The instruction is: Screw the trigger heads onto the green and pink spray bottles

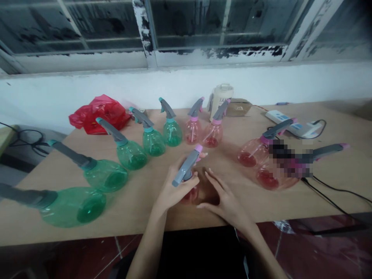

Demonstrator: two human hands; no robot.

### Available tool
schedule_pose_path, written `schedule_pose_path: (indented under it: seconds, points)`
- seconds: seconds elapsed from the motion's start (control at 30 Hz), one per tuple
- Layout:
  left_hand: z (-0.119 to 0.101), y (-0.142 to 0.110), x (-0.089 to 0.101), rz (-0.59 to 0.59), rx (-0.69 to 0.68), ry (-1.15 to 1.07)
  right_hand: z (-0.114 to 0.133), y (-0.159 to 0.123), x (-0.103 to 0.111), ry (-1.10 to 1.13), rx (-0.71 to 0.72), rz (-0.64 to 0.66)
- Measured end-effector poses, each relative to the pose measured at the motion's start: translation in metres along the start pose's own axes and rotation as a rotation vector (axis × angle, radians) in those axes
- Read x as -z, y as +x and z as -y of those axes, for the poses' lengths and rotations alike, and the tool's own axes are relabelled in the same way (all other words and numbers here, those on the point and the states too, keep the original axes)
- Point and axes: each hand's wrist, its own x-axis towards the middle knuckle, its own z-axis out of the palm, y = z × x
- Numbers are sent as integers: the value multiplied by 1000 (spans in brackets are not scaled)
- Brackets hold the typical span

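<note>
In the head view, a pink spray bottle [186, 166] with a grey spray head stands near the table's front edge, its nozzle pointing away from me. My left hand [174, 190] is wrapped around its neck just under the head. Much of the bottle's body is hidden behind those fingers. Close by on the right, my right hand [228, 201] has its fingers spread and curved, apart from the bottle, with nothing in it. Green spray bottles [106, 176] stand in a curve to the left, several in all. Several more pink spray bottles [213, 135] stand behind and to the right.
A red plastic bag [101, 114] lies at the back left. Against the wall are a cream canister [222, 97] and a cardboard box [238, 107]. A white power strip [293, 124] and black cables [334, 203] are on the right. The wooden table's front edge [130, 234] runs before me.
</note>
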Motion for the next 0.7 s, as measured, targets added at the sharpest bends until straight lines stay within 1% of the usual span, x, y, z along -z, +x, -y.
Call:
schedule_pose_path:
  seconds: [0.1, 0.2, 0.27, 0.33, 0.4, 0.47, 0.53, 0.7]
  points:
    - [-8, 2, 0, 18, -22, 7, -21, -3, 18, -148, -2, -94]
    - [-17, 3, -1, -11, -95, 91, -37, -3, 23, -248, 18, -158]
    - [-21, 4, -3, -43, -119, 151, -41, -2, 21, -284, 36, -166]
    - [-22, 5, -5, -107, -127, 190, -42, -1, 19, -305, 40, -166]
    - [-22, 6, -6, -172, -152, 237, -41, -1, 17, -314, 40, -172]
    - [-20, 7, -6, -205, -178, 267, -41, 0, 17, -310, 42, -174]
    - [-18, 7, -5, -198, -166, 240, -41, -1, 18, -299, 42, -175]
    - [-10, 3, -3, -131, -49, 92, -40, 0, 19, -266, 30, -189]
